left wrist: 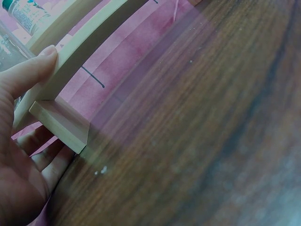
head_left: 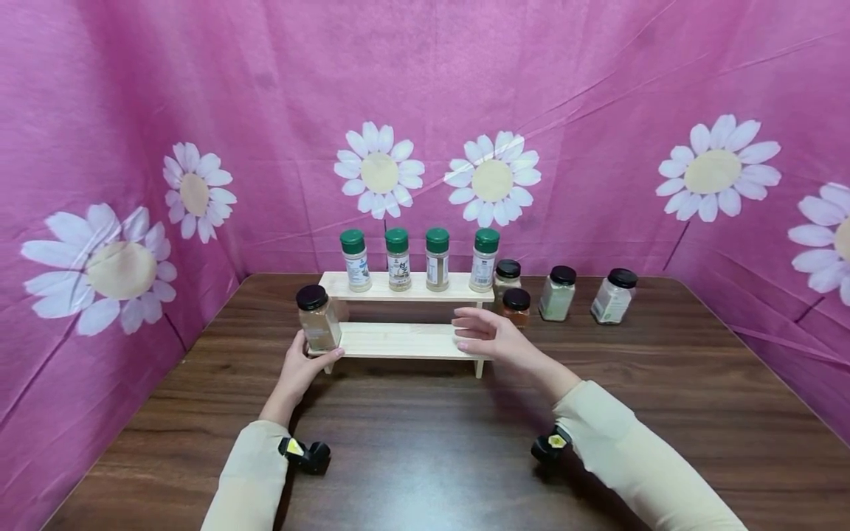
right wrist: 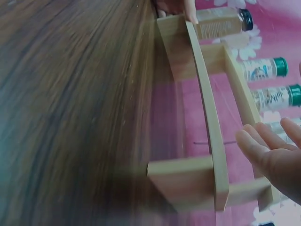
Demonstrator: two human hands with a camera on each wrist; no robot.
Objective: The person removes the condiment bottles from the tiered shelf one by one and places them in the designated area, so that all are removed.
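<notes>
While the left hand (head_left: pixel 300 369) grips a wooden rack (head_left: pixel 398 340), right hand (head_left: pixel 496 339) loosely spread, brown table (head_left: pixel 412 435), daisy-print pink cloth (head_left: pixel 425 74)

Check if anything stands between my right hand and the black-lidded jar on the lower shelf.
Nothing visible does: in the head view, a bare stretch of the lower shelf runs between your right hand and that jar. Your left thumb is at the shelf's front edge, by the jar's base.

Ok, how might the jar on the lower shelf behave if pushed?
The jar looks flat-sided, so it would likely slide, not roll. It's taller than wide, so a high push might tip it. It stands at the left end of the lower shelf, so pushing left could drop it.
</notes>
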